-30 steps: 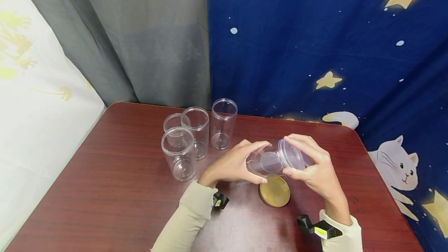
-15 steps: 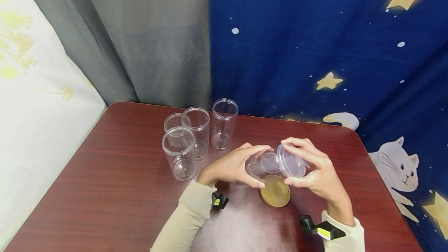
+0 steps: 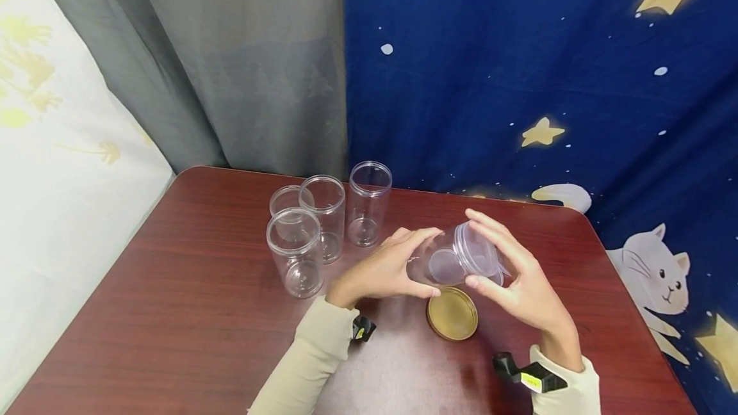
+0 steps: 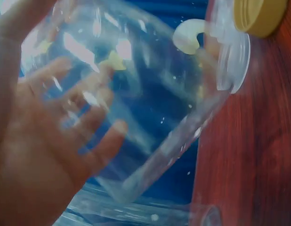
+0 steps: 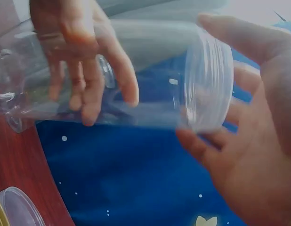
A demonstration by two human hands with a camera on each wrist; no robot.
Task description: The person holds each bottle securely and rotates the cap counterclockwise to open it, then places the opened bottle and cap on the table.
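A clear plastic jar [image 3: 425, 266] lies tilted on its side above the table, its mouth toward the right. My left hand [image 3: 387, 272] grips the jar's body, thumb below and fingers above in the head view. At the mouth end my right hand [image 3: 523, 284] holds a translucent plastic lid [image 3: 485, 253] between thumb and fingers. In the right wrist view the lid [image 5: 212, 84] overlaps the jar's ridged rim. Just below the jar in the head view, a gold lid [image 3: 452, 316] lies on the table. A translucent disc [image 5: 24, 207] shows beside it in the right wrist view.
Several open clear jars stand upright at the back left, including one near jar [image 3: 294, 255] and one far jar [image 3: 369, 200]. The dark red table [image 3: 190, 312] ends in front of grey and blue curtains [image 3: 450, 82].
Half a second ago the lid was tilted away from the jar's mouth; now it lines up with the rim. Both hands have risen slightly. The standing jars and gold lid stay put.
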